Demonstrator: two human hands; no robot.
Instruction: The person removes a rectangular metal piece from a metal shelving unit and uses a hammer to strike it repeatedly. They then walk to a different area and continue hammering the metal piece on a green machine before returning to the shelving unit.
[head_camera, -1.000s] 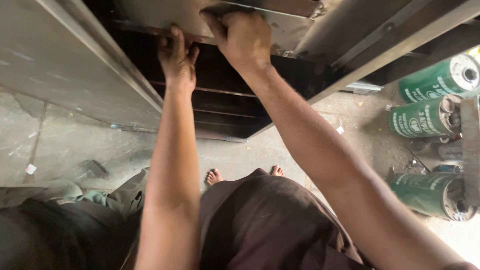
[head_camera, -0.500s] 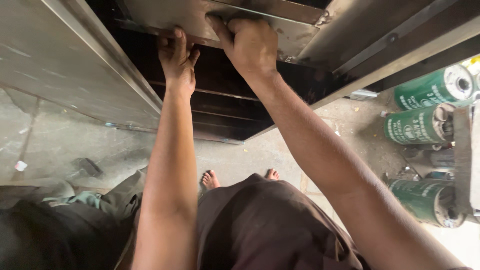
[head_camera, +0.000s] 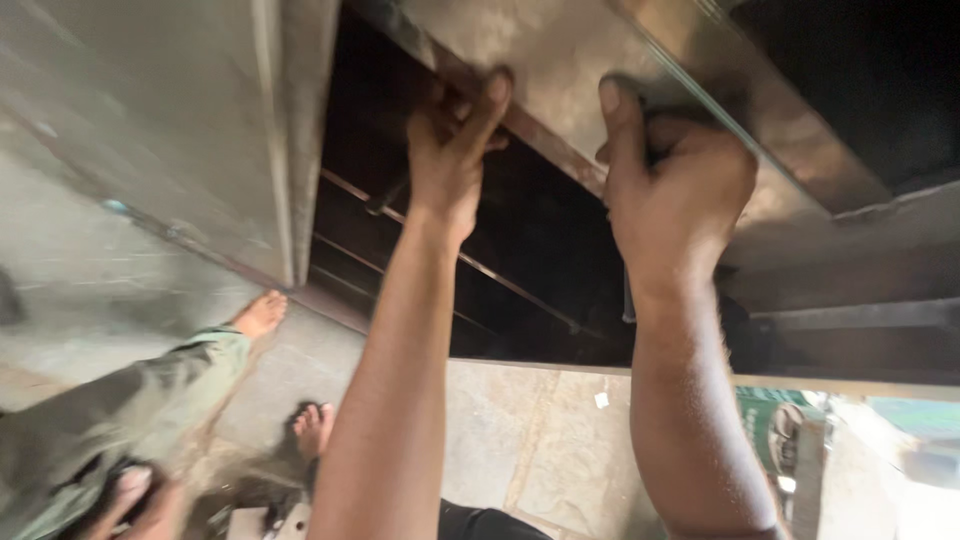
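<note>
A dull grey sheet-metal panel (head_camera: 560, 60), scuffed and brownish along its lower edge, is lying tilted across the dark opening of a metal cabinet frame (head_camera: 200, 130), both hands gripping that edge.

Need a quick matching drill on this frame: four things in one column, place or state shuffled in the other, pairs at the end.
Things:
1. left hand
2. right hand
3. green can
4. bare foot

Places or states:
A. low on the concrete floor, between the two forearms' left side
B. lower right, below the metal frame
C. fingers hooked over the edge of the metal panel, left of the other hand
D. gripping the panel edge further right, thumb pointing up

Pairs: 1-C, 2-D, 3-B, 4-A
</note>
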